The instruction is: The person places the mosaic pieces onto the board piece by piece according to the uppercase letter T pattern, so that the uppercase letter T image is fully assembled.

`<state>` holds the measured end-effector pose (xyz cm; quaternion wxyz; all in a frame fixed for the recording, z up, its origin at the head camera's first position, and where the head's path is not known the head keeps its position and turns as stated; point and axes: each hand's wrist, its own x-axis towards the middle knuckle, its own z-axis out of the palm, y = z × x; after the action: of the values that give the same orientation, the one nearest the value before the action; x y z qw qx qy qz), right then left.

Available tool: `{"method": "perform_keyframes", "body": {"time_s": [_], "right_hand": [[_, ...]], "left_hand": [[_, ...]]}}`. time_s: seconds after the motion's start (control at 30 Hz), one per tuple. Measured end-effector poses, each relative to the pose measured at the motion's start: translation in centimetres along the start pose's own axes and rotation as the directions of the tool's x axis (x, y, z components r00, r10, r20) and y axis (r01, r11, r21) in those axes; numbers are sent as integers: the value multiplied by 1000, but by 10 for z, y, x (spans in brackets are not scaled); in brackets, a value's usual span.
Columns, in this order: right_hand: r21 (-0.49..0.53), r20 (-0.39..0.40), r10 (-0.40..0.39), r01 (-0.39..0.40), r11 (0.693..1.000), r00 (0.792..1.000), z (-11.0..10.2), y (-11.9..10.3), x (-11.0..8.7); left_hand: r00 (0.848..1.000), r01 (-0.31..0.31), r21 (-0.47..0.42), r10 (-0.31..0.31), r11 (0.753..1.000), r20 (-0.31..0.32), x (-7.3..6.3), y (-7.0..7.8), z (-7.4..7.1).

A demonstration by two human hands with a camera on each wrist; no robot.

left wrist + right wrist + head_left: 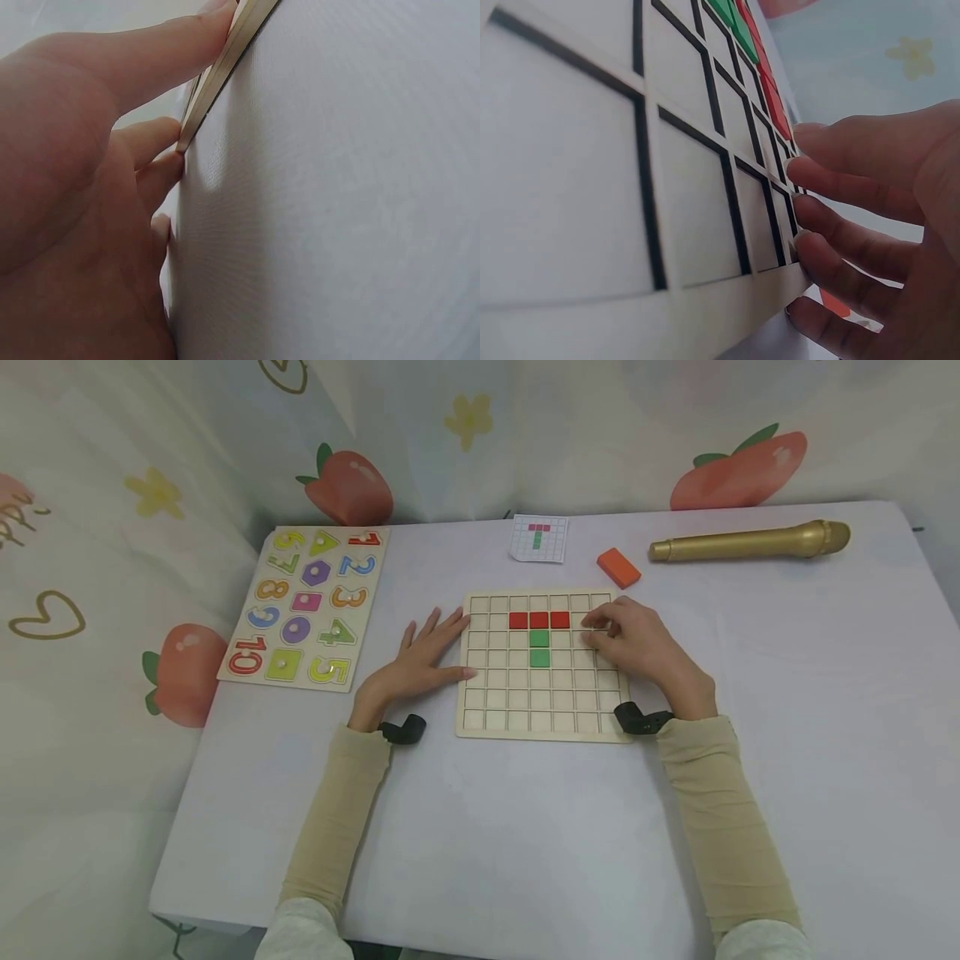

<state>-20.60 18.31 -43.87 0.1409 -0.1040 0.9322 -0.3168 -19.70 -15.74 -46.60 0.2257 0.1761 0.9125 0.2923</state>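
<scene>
A wooden grid board (495, 699) lies flat on the white table. Three red tiles (539, 621) sit side by side in one upper row, and two green tiles (539, 648) run down from the middle one, together making a T. My left hand (416, 668) touches the board's left edge with fingers spread; the left wrist view shows its thumb (172, 64) against the wooden rim. Over the upper right squares is my right hand (637, 639), its fingers lightly bent. No tile shows between its fingertips in the right wrist view.
Behind the board lie a small printed card (552, 550) with a coloured T pattern and an orange block (618, 567). A gold microphone (750, 542) rests at the back right. To the left is a number and shape puzzle board (255, 674). A patterned curtain (570, 435) hangs behind.
</scene>
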Motion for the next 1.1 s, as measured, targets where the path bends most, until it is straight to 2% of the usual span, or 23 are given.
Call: {"method": "perform_keyframes", "body": {"time_s": [0.37, 0.63, 0.77, 1.0, 1.1], "right_hand": [[11, -7, -5, 5, 1000, 1000, 5, -1, -1], [-37, -105, -58, 54, 998, 993, 14, 1, 6], [-56, -151, -56, 48, 997, 987, 12, -4, 10], [-21, -38, -7, 6, 1000, 999, 4, 1, 4], [16, -23, -9, 9, 1000, 1000, 0, 8, 1]], "left_hand": [[1000, 8, -1, -8, 1000, -3, -5, -3, 3], [1000, 4, 1, -4, 1000, -5, -5, -5, 2], [999, -16, 7, 17, 1000, -37, -1, -3, -2], [1000, -17, 11, 17, 1000, 1, 2, -2, 0], [1000, -14, 16, 14, 1000, -11, 2, -3, 2]]}}
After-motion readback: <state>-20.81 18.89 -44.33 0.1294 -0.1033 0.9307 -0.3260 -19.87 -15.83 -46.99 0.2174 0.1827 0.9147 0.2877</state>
